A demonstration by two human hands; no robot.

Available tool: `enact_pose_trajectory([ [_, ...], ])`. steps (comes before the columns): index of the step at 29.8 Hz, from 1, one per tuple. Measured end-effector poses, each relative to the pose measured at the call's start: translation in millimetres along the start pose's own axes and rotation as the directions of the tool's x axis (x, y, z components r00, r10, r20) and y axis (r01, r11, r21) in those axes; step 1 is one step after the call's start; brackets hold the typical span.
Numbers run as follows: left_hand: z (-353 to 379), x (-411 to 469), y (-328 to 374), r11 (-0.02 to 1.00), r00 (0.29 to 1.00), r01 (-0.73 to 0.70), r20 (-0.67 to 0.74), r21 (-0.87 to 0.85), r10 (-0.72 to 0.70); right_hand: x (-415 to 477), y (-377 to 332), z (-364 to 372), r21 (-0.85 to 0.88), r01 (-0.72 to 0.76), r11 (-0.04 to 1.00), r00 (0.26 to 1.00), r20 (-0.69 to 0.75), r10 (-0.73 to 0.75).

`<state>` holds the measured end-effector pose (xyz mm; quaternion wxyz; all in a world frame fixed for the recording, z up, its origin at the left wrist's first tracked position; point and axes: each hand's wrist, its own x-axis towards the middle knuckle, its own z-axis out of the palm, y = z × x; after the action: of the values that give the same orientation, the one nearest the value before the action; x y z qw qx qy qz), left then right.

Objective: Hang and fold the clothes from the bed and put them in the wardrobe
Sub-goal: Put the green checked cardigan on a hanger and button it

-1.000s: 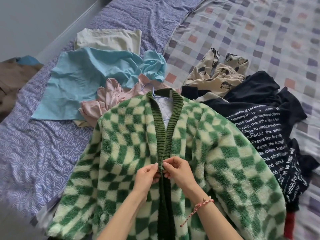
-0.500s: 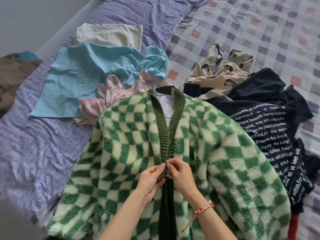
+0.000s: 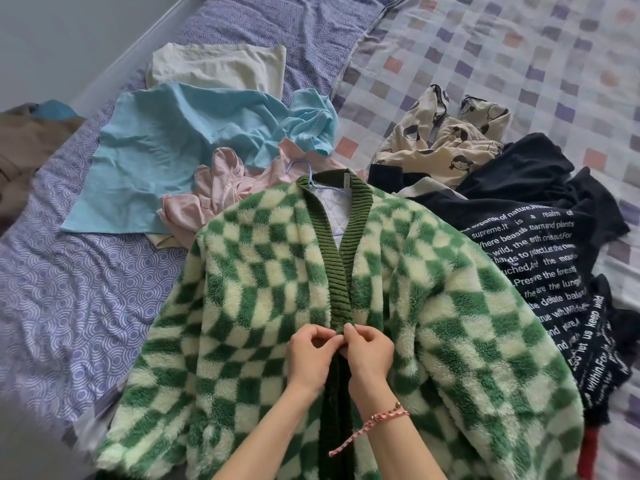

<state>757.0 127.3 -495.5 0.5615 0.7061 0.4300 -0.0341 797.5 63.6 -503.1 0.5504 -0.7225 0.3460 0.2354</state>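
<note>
The checked cardigan [image 3: 263, 306], fluffy green and cream, lies front up across the near part of the bed [image 3: 69, 289], its collar pointing away from the person and its hem running out of the bottom of the view. A pale hanger [image 3: 302, 167] sits inside it: the hook pokes out above the collar, and a stretch of its bar shows against the white quilted lining in the open neck. The dark green ribbed band [image 3: 334, 261] runs down the middle. At chest height the left hand [image 3: 311, 358] and right hand [image 3: 369, 355] meet on it, fingers curled, each pinching one front edge so the two edges come together; whether a button lies between the fingertips cannot be told. A red braided bracelet [image 3: 382, 419] circles the right wrist. Just beyond the collar lies a crumpled pink garment [image 3: 221, 181], touching a light blue garment [image 3: 166, 150], with a cream garment [image 3: 214, 67] farther back, all on the purple patterned sheet [image 3: 249, 26]. To the right, on the checked quilt [image 3: 485, 64], a cream printed garment [image 3: 446, 140] is bunched beside a black garment [image 3: 540, 258] with white lettering, which the cardigan's sleeve overlaps.
</note>
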Motion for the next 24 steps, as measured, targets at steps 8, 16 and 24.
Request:
enact_pose_trajectory([
  [8,-12,14,-1,0.998,0.997,0.041,0.065,-0.042,-0.038,2,4,-8,-0.146,0.208,0.967,0.971,0.147,-0.187],
  [16,-15,11,-9,0.951,0.963,0.257,0.134,-0.175,-0.235,1,9,-28,-0.177,0.289,0.941,0.950,0.178,-0.258],
  [24,20,-53,-70,0.784,0.990,0.003,0.106,0.620,-0.088,-26,60,-71,-0.484,0.515,0.707,0.791,0.586,-0.175],
])
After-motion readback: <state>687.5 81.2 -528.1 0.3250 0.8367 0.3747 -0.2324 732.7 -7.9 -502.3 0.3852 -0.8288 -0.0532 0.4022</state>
